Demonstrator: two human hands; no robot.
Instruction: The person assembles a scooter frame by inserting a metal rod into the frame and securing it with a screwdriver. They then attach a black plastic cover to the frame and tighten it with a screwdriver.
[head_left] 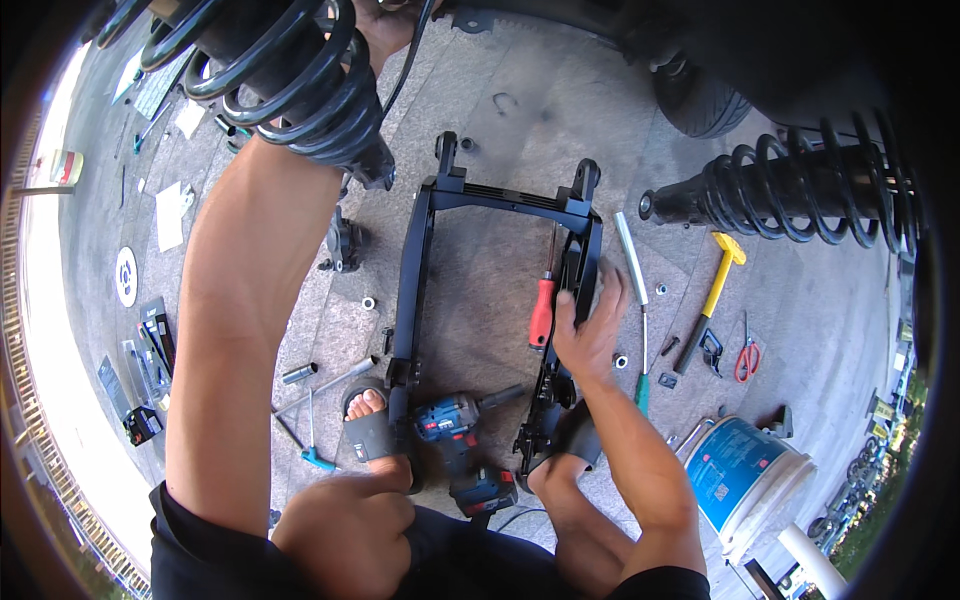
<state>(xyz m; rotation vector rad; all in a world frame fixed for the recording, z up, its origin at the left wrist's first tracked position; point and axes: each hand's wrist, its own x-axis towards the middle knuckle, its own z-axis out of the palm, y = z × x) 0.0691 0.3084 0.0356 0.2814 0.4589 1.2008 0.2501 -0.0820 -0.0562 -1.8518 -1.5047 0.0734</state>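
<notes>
A black U-shaped swingarm (500,197) stands between my feet, its two arms pointing toward me. My right hand (588,335) is on its right arm, thumb on the inner side and fingers along the outer side. My left arm reaches far forward behind a black coil-spring shock absorber (290,90). Only part of my left hand (385,32) shows beyond the spring, beside a black cable; its fingers are hidden. Inside the swingarm, a red-handled screwdriver (541,315) lies near my right thumb. A blue cordless impact wrench (455,425) is between the swingarm's near ends.
A second coil-spring shock (800,190) hangs at the right, below a tire (700,100). On the paving lie a yellow hammer (716,290), red-handled scissors (748,358), a green-handled bar (642,385) and a T-handle wrench (316,458). A blue-and-white bucket (745,475) stands near right.
</notes>
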